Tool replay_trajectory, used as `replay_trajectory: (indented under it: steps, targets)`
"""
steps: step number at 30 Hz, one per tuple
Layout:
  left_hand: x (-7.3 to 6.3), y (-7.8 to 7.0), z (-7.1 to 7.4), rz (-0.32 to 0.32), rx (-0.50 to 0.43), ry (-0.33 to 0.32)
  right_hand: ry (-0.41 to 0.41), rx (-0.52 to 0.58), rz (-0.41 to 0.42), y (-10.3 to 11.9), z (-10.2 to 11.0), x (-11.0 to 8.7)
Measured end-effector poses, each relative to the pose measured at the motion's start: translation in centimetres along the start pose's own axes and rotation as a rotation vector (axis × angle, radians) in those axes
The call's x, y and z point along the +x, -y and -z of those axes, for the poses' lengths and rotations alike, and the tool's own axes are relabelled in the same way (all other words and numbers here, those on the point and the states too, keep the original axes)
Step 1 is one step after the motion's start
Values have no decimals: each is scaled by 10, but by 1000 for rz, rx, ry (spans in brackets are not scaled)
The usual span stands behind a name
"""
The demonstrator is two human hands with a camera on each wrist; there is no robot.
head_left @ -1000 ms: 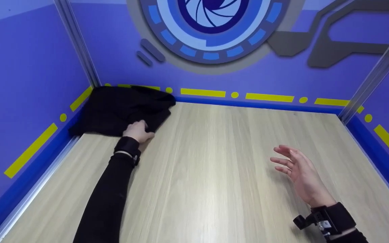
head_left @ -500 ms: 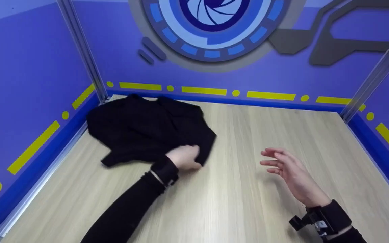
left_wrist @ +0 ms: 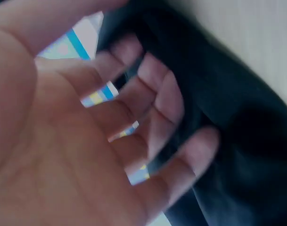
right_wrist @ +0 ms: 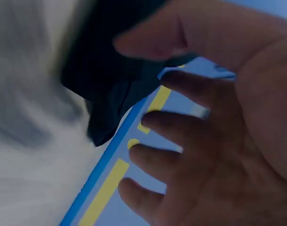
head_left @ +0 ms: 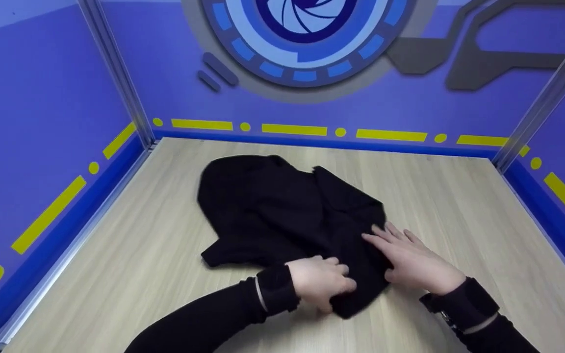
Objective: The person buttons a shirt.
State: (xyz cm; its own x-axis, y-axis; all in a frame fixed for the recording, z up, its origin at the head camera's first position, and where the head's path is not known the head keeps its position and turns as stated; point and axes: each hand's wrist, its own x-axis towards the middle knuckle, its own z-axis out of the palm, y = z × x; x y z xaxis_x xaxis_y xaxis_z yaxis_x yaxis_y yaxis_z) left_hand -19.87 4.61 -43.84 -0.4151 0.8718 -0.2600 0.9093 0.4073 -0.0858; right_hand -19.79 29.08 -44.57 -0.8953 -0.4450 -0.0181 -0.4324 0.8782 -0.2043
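Note:
A black cloth garment (head_left: 282,211) lies rumpled on the middle of the table, with a sleeve-like flap sticking out at its left; its exact kind is unclear. At the near edge, my left hand (head_left: 319,282) holds the cloth with bent fingers. The left wrist view shows thumb and index finger (left_wrist: 127,49) meeting the dark fabric, blurred by motion. My right hand (head_left: 412,260) is at the garment's right edge, its fingers spread and fairly straight over the cloth. In the right wrist view those fingers (right_wrist: 162,122) extend beside the fabric without curling round it.
A pale wood-grain table (head_left: 140,235) carries the garment. Blue panels with yellow dashes enclose it at the back wall (head_left: 302,113), the left wall (head_left: 32,147) and the right. Metal posts (head_left: 115,73) stand in the back corners.
My left hand has dragged the garment from the back left corner toward the middle and nearer. The right hand has come slightly left, turned palm down and reached the garment's edge.

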Motion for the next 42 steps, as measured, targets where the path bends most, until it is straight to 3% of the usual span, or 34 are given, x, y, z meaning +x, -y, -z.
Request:
replay_trajectory:
  steps: [4, 10, 13, 20, 23, 26, 29, 32, 35, 38, 42]
  targets:
    - [-12, 5, -5, 48, -14, -14, 68, -88, -18, -1, 2, 2]
    - [-36, 35, -20, 255, 7, -82, 95, -33, -31, -5, 10, 3]
    - [-50, 52, -28, 334, 14, -149, 74, -24, -40, -14, 6, 3]
    - [-80, 84, -48, 449, 29, -353, -13, -164, -223, -43, -1, 2]
    - [-93, 98, -55, 540, 19, -376, -29, -200, -284, -52, 1, 0]
    - [-107, 109, -60, 607, -39, -355, -41, -208, -325, -58, 5, -1]
    - [-118, 117, -64, 596, -122, -342, -143, -231, -269, -62, 5, -1]
    - [-125, 120, -67, 541, -197, -368, -276, -208, -94, -61, 1, 7]
    - [-128, 121, -69, 477, -246, -422, -264, -173, 52, -61, -4, 14]
    - [-132, 122, -70, 446, -264, -453, -182, -193, 55, -65, -7, 15]
    - [-138, 125, -71, 470, -216, -450, -186, -257, -65, -79, -7, 8]
